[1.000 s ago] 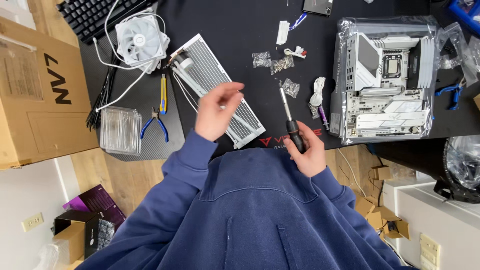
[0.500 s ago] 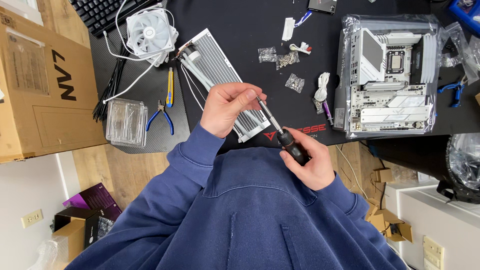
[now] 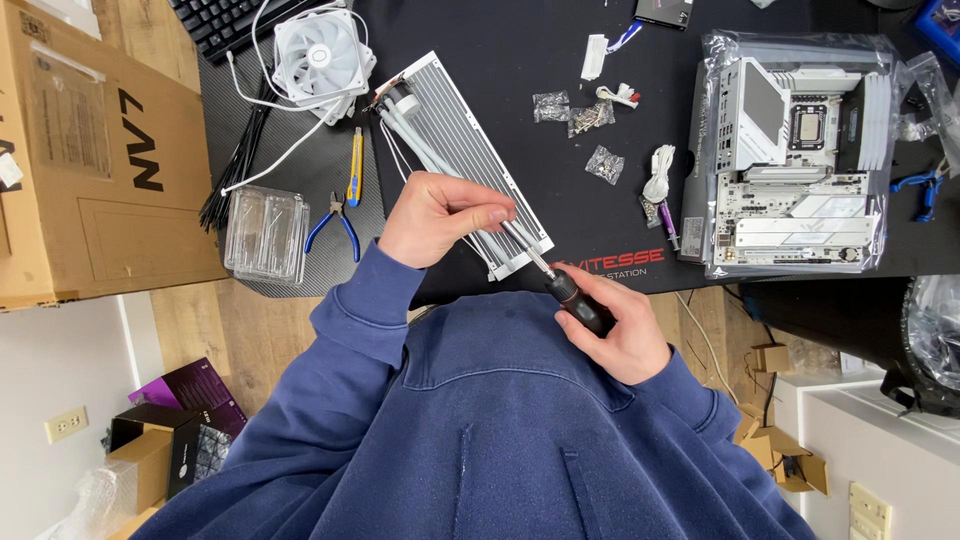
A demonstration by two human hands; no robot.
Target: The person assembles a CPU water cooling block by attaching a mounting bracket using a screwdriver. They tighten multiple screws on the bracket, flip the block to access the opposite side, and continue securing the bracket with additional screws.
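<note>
My right hand (image 3: 615,330) grips the black handle of a screwdriver (image 3: 560,282), close to my chest. Its metal shaft slants up and left into my left hand (image 3: 440,215), whose fingers are closed around the shaft's tip. Both hands hover over the near end of a long white finned radiator (image 3: 450,130) lying diagonally on the black desk mat (image 3: 520,40). White tubes run along the radiator's left side. My blue sweatshirt fills the lower frame.
A white motherboard in a clear bag (image 3: 790,160) lies at right. Small screw bags (image 3: 590,120), a white fan (image 3: 318,50), blue-handled pliers (image 3: 335,222), a yellow-and-blue tool (image 3: 354,165), a clear plastic case (image 3: 265,232), black cable ties (image 3: 235,165), a keyboard (image 3: 225,22) and a cardboard box (image 3: 90,150) lie around.
The screwdriver was upright in my right hand with my left hand apart. The shaft has tilted left and my left hand has closed on its tip.
</note>
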